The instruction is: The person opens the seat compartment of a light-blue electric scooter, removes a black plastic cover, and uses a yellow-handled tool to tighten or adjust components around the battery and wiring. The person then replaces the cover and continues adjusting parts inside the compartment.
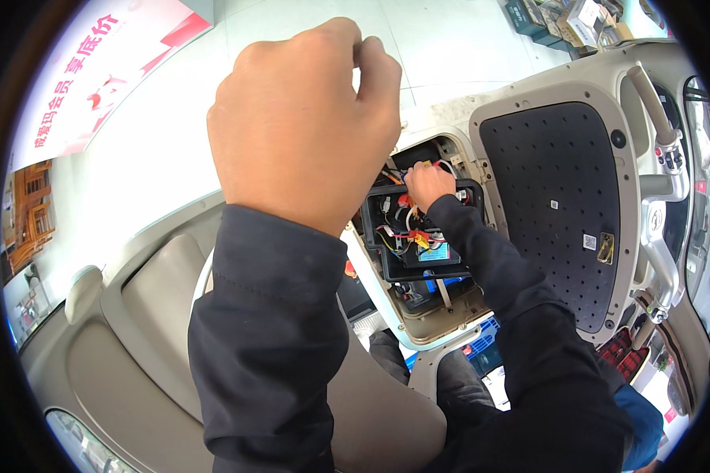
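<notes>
The right hand (430,185) reached into the far right part of a black tray (406,275), among the wires (420,237). Its fingertips were hidden, so I cannot tell whether that grip was spread or pinching a wire. The left hand (304,130) was raised well apart from the tray, on its left, with its back showing. Its fingers curled under and a small gap showed beside the thumb; I cannot tell whether this grip held anything. Both arms wore dark sleeves (268,331).

The tray sat in the mouth of a compartment (426,342) with a pale rim. Red, yellow and white wires and plugs lay tangled in it, above a blue label (434,252) at its near right. Just beyond its near edge, a pale strap (443,296) ran down inside the compartment.

To the right stood an open lid (540,236), its inner face black and studded. Past it, farther right, was a handlebar (653,94). A beige seat (166,292) filled the left, and a blue crate (481,339) showed near the compartment's near right corner. On the far side, boxes (544,20) stood at right on the pale floor (426,31), with a pink and white sign (95,75) at left.
</notes>
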`<action>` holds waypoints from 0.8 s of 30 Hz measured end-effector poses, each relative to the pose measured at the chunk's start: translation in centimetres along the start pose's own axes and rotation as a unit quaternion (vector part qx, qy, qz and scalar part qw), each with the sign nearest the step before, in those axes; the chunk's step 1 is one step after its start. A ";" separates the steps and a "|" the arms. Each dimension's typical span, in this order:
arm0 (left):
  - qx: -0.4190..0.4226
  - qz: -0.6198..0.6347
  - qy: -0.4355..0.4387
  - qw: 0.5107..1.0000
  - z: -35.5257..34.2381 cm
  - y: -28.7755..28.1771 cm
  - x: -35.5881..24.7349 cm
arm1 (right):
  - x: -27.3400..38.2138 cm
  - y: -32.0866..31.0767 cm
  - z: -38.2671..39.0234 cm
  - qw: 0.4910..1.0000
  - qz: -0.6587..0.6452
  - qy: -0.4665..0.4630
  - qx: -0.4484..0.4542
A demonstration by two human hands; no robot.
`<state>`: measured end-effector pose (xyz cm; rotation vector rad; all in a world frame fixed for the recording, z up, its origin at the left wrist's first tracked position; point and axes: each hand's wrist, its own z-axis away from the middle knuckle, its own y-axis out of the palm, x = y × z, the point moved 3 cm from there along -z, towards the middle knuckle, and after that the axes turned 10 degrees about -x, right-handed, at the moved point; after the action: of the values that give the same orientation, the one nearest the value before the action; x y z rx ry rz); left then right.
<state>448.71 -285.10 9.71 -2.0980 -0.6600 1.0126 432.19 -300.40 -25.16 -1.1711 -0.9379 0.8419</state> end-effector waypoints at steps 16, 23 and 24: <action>0.073 -0.001 -0.038 0.997 0.1 0.8 0.1 | -1.4 -0.8 -1.6 0.992 -0.064 0.053 0.099; 0.101 -0.006 -0.080 0.992 0.7 0.5 1.1 | 1.7 1.1 -6.1 0.946 -0.111 0.137 0.273; 0.105 -0.008 -0.081 0.991 0.8 0.5 1.3 | 2.3 2.1 -5.9 0.939 -0.143 0.156 0.271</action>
<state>448.82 -284.23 8.39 -1.8408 -0.6191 1.1984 438.41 -300.13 -27.63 -0.6416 -0.5437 0.6001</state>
